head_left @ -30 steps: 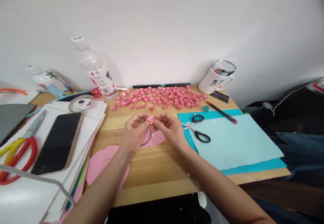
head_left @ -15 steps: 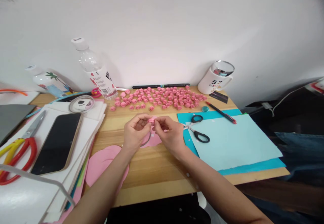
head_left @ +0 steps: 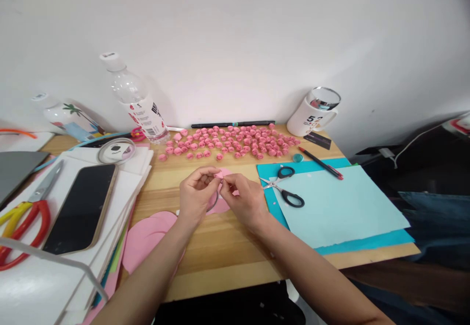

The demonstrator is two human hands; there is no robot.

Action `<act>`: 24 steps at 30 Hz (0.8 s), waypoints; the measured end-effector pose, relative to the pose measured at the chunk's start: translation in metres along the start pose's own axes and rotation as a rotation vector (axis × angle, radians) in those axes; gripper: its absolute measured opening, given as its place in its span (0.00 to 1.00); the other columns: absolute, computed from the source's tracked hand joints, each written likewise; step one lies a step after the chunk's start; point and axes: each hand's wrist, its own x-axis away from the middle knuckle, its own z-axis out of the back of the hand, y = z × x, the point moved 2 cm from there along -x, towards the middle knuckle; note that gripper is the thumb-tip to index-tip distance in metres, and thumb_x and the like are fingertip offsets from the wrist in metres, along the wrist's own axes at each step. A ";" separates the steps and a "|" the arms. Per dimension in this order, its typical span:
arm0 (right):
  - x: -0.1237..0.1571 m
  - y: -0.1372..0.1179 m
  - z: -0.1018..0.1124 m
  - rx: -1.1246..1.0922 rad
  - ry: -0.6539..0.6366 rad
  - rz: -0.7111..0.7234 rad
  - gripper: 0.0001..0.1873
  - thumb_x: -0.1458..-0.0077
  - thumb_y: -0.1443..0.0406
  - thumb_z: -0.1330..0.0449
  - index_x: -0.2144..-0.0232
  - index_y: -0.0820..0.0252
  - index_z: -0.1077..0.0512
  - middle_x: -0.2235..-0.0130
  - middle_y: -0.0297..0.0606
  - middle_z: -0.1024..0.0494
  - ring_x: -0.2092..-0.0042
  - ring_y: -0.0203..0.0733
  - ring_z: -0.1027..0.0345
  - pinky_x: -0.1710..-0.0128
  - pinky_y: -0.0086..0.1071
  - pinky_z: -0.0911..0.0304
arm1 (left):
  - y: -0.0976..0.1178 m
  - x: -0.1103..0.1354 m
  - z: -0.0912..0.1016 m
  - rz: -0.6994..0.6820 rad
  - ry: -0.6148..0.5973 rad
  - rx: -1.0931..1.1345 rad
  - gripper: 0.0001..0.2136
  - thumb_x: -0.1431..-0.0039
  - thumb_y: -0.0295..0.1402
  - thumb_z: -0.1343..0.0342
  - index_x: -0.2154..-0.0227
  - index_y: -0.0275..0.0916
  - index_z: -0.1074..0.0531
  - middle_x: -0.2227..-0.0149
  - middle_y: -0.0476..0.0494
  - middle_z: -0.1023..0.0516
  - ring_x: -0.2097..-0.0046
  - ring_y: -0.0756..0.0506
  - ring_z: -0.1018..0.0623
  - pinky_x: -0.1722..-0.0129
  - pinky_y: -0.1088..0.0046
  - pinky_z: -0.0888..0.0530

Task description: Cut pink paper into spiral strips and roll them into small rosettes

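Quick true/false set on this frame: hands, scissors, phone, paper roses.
1. The left hand and right hand pinch one small pink paper piece between them. True.
2. The black-handled scissors lie at the blue paper's left edge. True.
3. The phone lies on the blue paper. False: the phone rests on the white stack at the left.
4. The pink paper roses are heaped in the mug. False: the roses are spread on the table; the mug stands beside them.
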 end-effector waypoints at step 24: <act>-0.010 0.000 0.003 -0.630 0.028 -0.341 0.05 0.50 0.65 0.42 0.68 0.59 0.28 0.72 0.34 0.24 0.73 0.35 0.31 0.72 0.29 0.33 | 0.007 -0.004 -0.003 0.428 -0.075 0.517 0.05 0.57 0.22 0.39 0.74 0.33 0.25 0.72 0.46 0.23 0.68 0.52 0.25 0.65 0.77 0.29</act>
